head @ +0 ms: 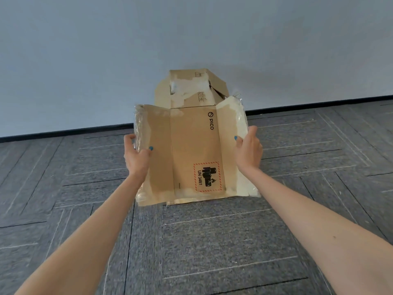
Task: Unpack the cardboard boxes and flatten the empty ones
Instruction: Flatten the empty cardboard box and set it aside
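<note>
Left hand (136,155) and right hand (249,151) each clasp a side edge of the opened-out PICO carton (193,145), apparently to press it flat.

Soft even daylight, faint shadows, wide-angle bending at edges.

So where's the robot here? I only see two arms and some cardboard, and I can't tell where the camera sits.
There is no machine here. A person works with bare hands, and the one picture comes from a camera worn on their head, looking forward and down. The left hand and right hand each hold a side edge of an opened-out cardboard box, thumbs on the near face. It is printed PICO and carries a UN 3481 label. Below is a grey carpet floor, and behind it a plain wall.
</note>
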The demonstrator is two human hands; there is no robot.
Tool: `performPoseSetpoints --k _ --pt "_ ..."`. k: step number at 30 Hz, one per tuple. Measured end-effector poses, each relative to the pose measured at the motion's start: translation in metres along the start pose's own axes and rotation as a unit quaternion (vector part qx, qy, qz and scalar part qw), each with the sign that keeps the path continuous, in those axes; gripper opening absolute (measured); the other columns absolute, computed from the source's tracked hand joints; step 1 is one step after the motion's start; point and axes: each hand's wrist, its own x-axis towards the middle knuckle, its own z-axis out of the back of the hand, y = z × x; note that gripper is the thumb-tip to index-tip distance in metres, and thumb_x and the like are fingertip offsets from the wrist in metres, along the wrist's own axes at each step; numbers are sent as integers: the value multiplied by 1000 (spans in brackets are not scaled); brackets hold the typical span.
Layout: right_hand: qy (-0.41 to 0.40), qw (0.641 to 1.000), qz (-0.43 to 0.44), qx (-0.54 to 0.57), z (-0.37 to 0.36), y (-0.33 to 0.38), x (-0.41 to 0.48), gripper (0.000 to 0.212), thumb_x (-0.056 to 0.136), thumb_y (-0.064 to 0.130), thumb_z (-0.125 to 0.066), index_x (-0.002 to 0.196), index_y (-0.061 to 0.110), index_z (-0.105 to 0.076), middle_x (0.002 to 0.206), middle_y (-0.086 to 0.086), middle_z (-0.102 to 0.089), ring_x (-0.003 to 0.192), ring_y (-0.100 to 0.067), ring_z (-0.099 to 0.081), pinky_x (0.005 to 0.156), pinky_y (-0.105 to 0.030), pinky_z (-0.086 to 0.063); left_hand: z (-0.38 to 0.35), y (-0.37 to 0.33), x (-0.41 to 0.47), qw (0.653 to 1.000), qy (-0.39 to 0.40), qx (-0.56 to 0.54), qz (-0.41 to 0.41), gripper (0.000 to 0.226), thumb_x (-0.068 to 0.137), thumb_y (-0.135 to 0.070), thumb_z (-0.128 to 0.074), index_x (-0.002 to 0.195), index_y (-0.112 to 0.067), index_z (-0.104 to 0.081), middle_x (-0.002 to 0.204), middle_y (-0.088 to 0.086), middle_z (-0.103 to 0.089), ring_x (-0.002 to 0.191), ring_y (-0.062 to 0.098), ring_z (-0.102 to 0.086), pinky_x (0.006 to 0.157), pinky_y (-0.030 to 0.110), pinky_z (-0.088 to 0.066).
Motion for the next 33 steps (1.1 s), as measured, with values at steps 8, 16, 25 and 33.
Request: performPoseSetpoints --k 8,16,25,33 --pt "38 999 -21 -27 -122 -56 32 21 100 14 -48 117 3 -42 107 -17 -64 99 -35 -61 74 -38 -40 -62 108 69 999 14 -13 39 51 88 9 -57 131 -15 -42 127 -1 -45 114 20 -47 88 28 -45" --pt "62 991 -56 -101 -176 -132 60 20 99 14 -49 116 4 -42 103 -18 -65 95 -37 -63 68 -38 -40 -132 173 98 992 70 7 101 52 88 8 -59 132 -15 -42 131 -2 -39 121 17 -37 96 34 -37" --pt "132 969 -182 -101 -193 -191 78 32 99 30 -52 114 2 -46 111 -18 -62 100 -36 -60 68 -35 -35 -155 213 109 980 86 6 180 47 89 5 -62 126 -13 -40 111 -1 -53 102 21 -55 87 38 -44" --pt "40 981 -130 -136 -187 -188 77 30 98 31 -52 109 4 -49 102 -15 -64 92 -33 -62 65 -33 -32 -171 231 112 951 161 160 208 51 89 -24 -73 117 -14 -32 113 10 -52 100 34 -57 93 54 -50"
